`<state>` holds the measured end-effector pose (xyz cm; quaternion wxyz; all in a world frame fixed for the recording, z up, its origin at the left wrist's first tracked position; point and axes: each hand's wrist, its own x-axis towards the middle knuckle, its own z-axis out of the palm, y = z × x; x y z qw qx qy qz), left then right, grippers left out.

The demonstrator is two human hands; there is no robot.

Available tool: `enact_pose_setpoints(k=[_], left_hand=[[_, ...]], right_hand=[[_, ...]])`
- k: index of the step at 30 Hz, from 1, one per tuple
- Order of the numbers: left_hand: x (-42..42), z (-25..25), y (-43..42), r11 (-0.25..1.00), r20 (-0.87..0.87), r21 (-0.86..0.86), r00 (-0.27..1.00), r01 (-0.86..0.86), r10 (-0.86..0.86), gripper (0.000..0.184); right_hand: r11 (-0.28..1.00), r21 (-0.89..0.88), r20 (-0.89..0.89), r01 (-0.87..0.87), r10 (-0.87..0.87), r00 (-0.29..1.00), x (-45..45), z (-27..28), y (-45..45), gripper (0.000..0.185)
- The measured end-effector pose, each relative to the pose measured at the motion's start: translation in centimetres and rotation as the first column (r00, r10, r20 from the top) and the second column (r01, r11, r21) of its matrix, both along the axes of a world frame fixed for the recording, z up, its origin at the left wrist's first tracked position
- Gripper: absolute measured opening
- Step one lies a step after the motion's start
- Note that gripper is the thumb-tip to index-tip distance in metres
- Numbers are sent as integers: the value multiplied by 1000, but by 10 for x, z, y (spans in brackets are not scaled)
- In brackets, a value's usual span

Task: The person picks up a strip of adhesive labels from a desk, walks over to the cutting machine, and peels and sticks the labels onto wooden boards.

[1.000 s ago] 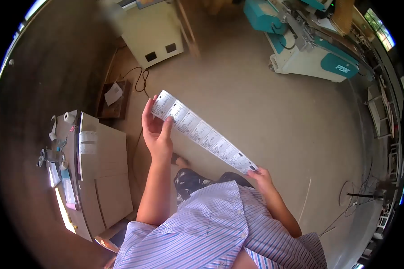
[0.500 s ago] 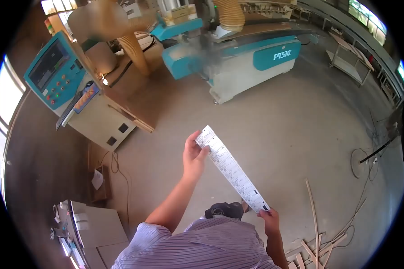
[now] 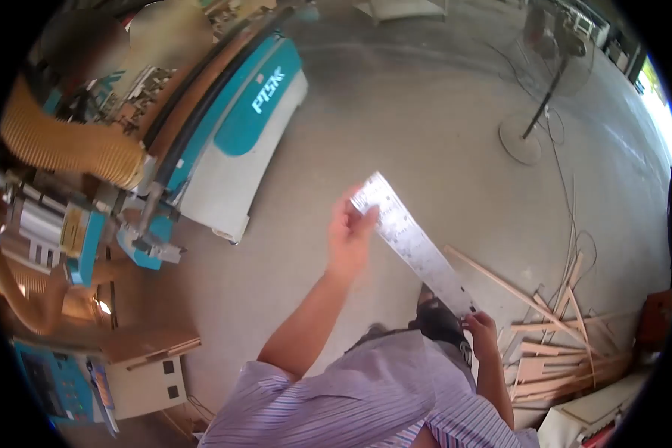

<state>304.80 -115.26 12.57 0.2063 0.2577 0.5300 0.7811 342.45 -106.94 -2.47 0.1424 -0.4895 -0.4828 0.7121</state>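
Note:
A long white strip of printed labels (image 3: 418, 243) is stretched at a slant in front of my body, its print smeared by motion. My left hand (image 3: 352, 224) grips the upper end, with the thumb on the printed face and the fingers behind. At the lower end, my right hand (image 3: 481, 328) pinches the strip's corner near a small dark mark. Both hands are closed on the strip, which hangs over the floor.
A teal and white machine (image 3: 231, 142) stands at left, with a ribbed yellow hose (image 3: 75, 145). Its control console (image 3: 52, 381) is at lower left. Wood offcuts (image 3: 564, 358) lie on the floor at right, below a pedestal stand (image 3: 521, 139) with trailing cables.
My view has turned to the right, so the machine and console have shifted left and the wood pile is more in sight. Both hands still hold the strip.

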Motion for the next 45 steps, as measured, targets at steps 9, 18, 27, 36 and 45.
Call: enact_pose_setpoints(k=[9,18,27,36,45], left_hand=[[-154,5,267,971,-164,-144,972,-193,169,50],[-306,21,458,923,-182,-160,929,-350,321,50],[-509,-67,783,965,43,-105,968,-242,247,50],[-646,-45,1097,992,68,-119,998,26,-18,52],[-760,-60,1360,975,106,-224,994,2,22,51]], right_hand=[[997,-67,-63,-35,30,998,-194,-20,274,12],[865,191,203,-464,427,881,-391,2,576,21],[974,92,83,-206,198,977,-544,-58,845,12],[999,-28,-244,34,-40,969,-695,-69,1110,15],[759,494,-268,-425,598,755,-977,17,1443,74]])
